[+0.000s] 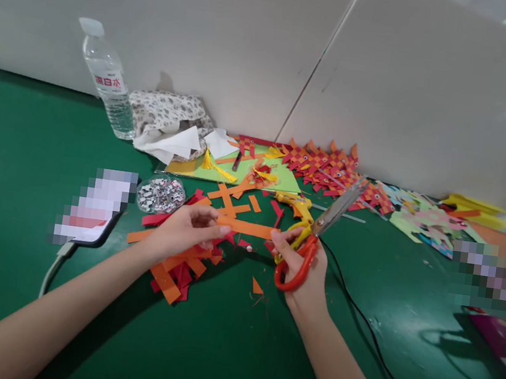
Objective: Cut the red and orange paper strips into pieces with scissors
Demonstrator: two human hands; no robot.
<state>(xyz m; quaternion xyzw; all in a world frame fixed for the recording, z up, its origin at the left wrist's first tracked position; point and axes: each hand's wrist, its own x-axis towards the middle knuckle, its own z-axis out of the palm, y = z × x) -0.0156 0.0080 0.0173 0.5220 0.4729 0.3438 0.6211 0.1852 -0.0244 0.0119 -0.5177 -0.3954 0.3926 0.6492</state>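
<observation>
An orange paper strip point(248, 228) is stretched level between my two hands. My left hand point(189, 229) pinches its left end between thumb and fingers. With thumb and fingertip my right hand point(310, 271) grips the strip's right end, while the red-handled scissors point(301, 264) hang on the same hand, their blades pointing up and away to the right. Beneath and left of the strip lies a pile of orange and red paper strips point(182, 267). A small orange paper scrap point(257, 286) rests on the green table nearer to me.
A clear box of googly eyes point(161, 194) and a phone point(96, 209) on a cable lie left. Behind stand a water bottle point(108, 83) and a tissue pack point(169, 116). A yellow glue gun point(295, 204) with black cord point(369, 329) and woven paper fish point(321, 164) lie beyond my hands.
</observation>
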